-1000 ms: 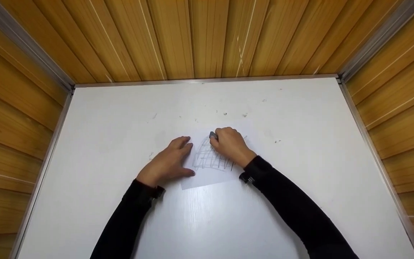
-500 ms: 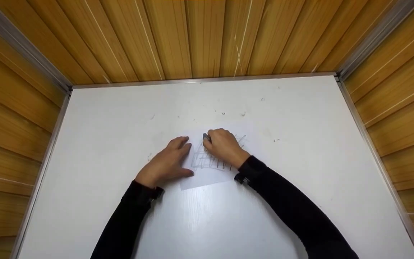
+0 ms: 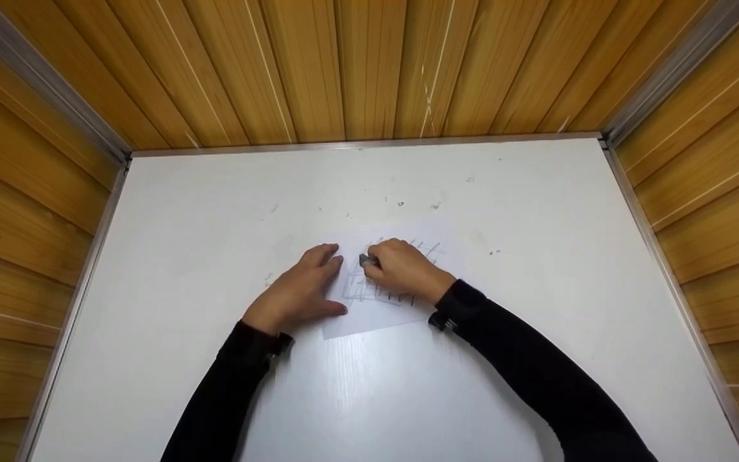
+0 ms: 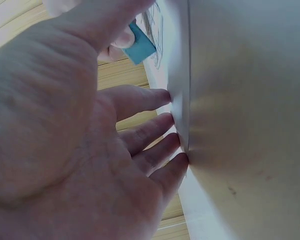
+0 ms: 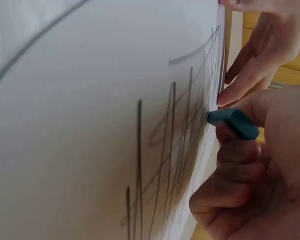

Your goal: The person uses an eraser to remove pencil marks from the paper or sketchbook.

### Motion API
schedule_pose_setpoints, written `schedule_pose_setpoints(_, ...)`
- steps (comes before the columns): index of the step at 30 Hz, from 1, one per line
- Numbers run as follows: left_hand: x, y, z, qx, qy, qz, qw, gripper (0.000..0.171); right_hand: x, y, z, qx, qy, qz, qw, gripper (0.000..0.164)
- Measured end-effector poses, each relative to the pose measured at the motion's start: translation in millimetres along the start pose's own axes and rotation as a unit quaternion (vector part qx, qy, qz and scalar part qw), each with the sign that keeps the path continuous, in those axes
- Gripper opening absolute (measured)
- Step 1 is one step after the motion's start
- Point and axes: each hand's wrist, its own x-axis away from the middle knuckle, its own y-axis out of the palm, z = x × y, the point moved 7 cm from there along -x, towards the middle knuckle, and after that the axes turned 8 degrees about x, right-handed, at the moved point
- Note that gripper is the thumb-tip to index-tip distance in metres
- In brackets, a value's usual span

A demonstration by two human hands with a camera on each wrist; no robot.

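A white sheet of paper (image 3: 369,324) lies on the table, marked with a grid of grey pencil lines (image 5: 139,135). My right hand (image 3: 405,268) pinches a small blue-green eraser (image 5: 237,124) between thumb and curled fingers, one end of it against the lined part of the sheet. In the left wrist view the same eraser (image 4: 140,47) shows beyond the palm. My left hand (image 3: 299,289) rests on the sheet's left side, thumb and fingers spread, holding nothing. Part of the drawing is hidden under the right hand.
The white table (image 3: 215,192) bears several small dark specks and smudges beyond the paper. Wood-plank walls (image 3: 369,70) with metal edging enclose its back and both sides. Both wrists carry black bands.
The right hand has moved with the eraser, first left, then nearer to me over the lines. More of the upper right lines show now. The left hand has stayed in place.
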Motion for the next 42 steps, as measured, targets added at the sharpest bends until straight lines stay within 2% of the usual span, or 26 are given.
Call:
schedule_pose_setpoints(5, -1.1, 1.1, 0.5, 0.003, -0.005, 0.0, 1.0, 0.104, -7, -12, 17, 0.03, 0.044, 0.044, 0.998, 0.035)
schedule_pose_setpoints(8, -0.7, 2.3, 0.9, 0.009, -0.01, -0.007, 0.9999, 0.105, -9, -12, 20, 0.037, 0.051, 0.048, 0.997, 0.034)
schedule_pose_setpoints(10, -0.2, 2.0, 1.1, 0.011, -0.011, -0.008, 0.9999, 0.105, -8, -8, 16, 0.032, 0.037, 0.038, 0.998, 0.034)
schedule_pose_setpoints(14, 0.1, 0.5, 1.3, 0.003, -0.006, -0.004, 1.0, 0.103, -5, 2, -1, 0.012, -0.02, 0.013, 1.0, 0.032)
schedule_pose_setpoints(17, -0.6, 0.5, 1.4, -0.005, -0.002, -0.002, 1.0, 0.102, -4, 2, -7, 0.014, -0.045, 0.01, 0.999, 0.032)
schedule_pose_setpoints(19, -1.4, 1.3, 1.4, -0.007, -0.003, -0.003, 1.0, 0.102, -6, -2, -4, 0.031, -0.037, 0.021, 0.999, 0.032)
schedule_pose_setpoints(22, -2.1, 3.1, 1.4, -0.005, -0.004, -0.005, 1.0, 0.103, -9, -12, 8, 0.059, -0.003, 0.048, 0.997, 0.031)
schedule_pose_setpoints(25, -2.0, 3.8, 1.3, -0.003, -0.007, -0.006, 1.0, 0.103, -12, -15, 16, 0.066, 0.011, 0.054, 0.996, 0.03)
schedule_pose_setpoints(28, -1.4, 2.5, 1.2, -0.003, -0.007, -0.003, 1.0, 0.103, -12, -12, 13, 0.055, -0.007, 0.043, 0.998, 0.029)
schedule_pose_setpoints(34, -1.0, -0.3, 0.4, -0.004, -0.007, -0.004, 1.0, 0.104, -1, -1, -10, 0.037, -0.073, 0.005, 0.997, 0.026)
schedule_pose_setpoints(36, -1.1, 0.2, -0.2, -0.006, -0.009, -0.005, 0.9999, 0.104, 1, 0, -11, 0.039, -0.079, 0.002, 0.996, 0.026)
schedule_pose_setpoints(38, -1.3, 1.0, -0.4, -0.006, -0.012, -0.006, 0.9999, 0.104, 0, -3, -7, 0.048, -0.069, 0.012, 0.996, 0.026)
schedule_pose_setpoints(42, -1.4, 2.4, 0.2, -0.006, -0.011, -0.006, 0.9999, 0.104, -8, -13, 14, 0.068, -0.024, 0.051, 0.996, 0.028)
